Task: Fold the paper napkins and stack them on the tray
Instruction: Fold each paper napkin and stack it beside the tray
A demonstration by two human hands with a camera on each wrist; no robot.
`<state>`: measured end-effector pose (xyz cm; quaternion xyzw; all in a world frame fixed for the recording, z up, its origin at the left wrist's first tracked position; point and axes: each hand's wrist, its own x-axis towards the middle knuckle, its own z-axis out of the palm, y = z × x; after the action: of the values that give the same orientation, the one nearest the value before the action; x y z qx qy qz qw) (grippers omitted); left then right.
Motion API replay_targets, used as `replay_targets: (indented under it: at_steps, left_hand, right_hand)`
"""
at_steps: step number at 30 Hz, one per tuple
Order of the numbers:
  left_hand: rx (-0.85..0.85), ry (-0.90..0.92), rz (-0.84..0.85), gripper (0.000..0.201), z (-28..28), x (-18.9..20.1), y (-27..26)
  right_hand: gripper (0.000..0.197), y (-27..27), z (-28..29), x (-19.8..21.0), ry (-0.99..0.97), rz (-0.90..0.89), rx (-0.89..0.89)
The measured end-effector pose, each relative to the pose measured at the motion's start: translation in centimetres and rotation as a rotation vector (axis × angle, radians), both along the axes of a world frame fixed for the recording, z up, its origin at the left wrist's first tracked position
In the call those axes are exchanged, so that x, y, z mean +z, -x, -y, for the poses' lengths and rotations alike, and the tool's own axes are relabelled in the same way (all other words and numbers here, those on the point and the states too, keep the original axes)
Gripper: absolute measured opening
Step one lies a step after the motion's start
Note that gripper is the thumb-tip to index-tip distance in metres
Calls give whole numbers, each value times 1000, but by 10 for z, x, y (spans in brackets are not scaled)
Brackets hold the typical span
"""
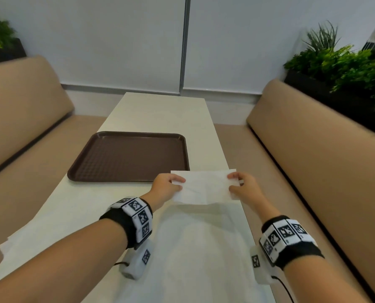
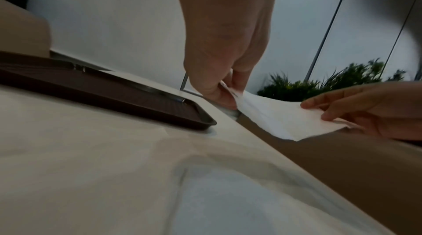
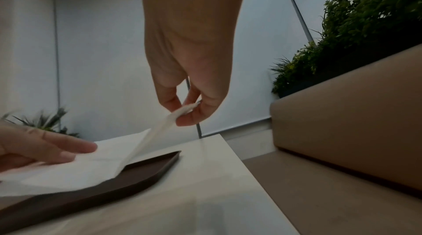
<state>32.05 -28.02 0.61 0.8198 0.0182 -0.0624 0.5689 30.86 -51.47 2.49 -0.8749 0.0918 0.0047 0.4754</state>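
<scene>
Left hand (image 1: 167,185), right hand (image 1: 243,186) pinch napkin (image 1: 205,186) side edges, lifted off table (image 1: 164,114) near tray (image 1: 182,149) corner.

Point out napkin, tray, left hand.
napkin (image 1: 205,186): head view, middle of the sheet.
tray (image 1: 127,157): head view, bare ribbed floor.
left hand (image 1: 164,186): head view, back of hand.

Eatery, booth seats (image 1: 326,154), tray (image 1: 127,158), planters (image 1: 346,68)
</scene>
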Motion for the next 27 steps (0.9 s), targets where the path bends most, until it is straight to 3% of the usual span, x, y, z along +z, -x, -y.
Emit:
replay_targets:
  at_steps: [5,9,13,15,17,23,25,27]
  left_hand:
    - [-46,-198,-31,31,20,-27,-29]
    - [-175,-568,82,36,19,-43,-36]
    - [-444,-959,217,44,16,-43,-23]
    - [-588,-1158,177,49,16,-44,-20]
    - [-647,-1242,106,52,14,-45,-22]
    - [-668,-1115,-7,53,9,-35,-24]
    - [-596,-917,16,52,0,-26,-19]
    - [-497,-604,55,39,-17,-13,-5]
  right_hand:
    - [28,-29,9,-26,187,-29,-50]
    - [25,-33,15,-46,390,-103,0]
    - [38,-26,6,-50,621,-136,204]
    - [43,-22,-1,-52,719,-264,343]
    - [46,-18,-6,-53,762,-367,430]
    - [58,-5,-14,-51,700,-425,474]
    - [56,3,-14,-43,666,-380,482]
    - [52,17,-13,-29,601,-288,481]
